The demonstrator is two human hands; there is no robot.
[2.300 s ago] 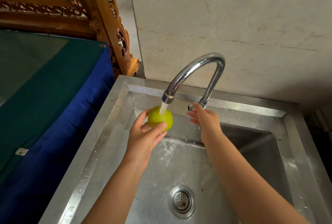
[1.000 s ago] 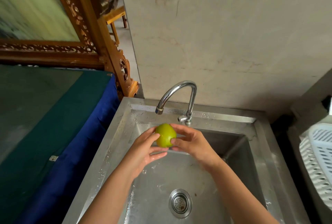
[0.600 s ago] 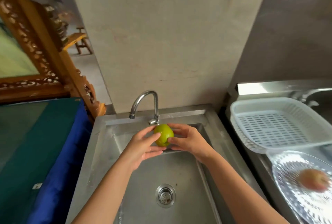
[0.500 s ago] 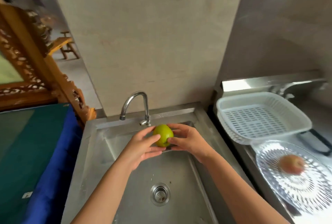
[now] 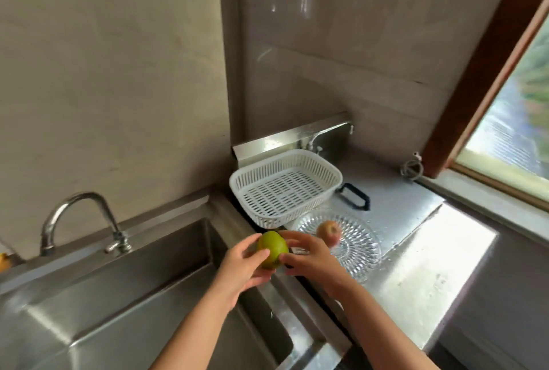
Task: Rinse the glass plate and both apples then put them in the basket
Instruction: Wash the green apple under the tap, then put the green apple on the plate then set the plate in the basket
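Sink point(image 5: 124, 289) sits left, tap point(image 5: 80, 215) behind it. Right of the sink, the basket point(image 5: 285, 185) stands at the back, the plate point(image 5: 353, 239) just before it, one apple point(image 5: 328, 231) on that plate. Another apple point(image 5: 271, 249) hangs over the sink's right rim, between both hands.

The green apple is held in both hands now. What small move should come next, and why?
Probably carry the green apple up and right and set it in the white basket. Both the left hand and right hand hold it beside the sink's right rim, and the basket looks empty.
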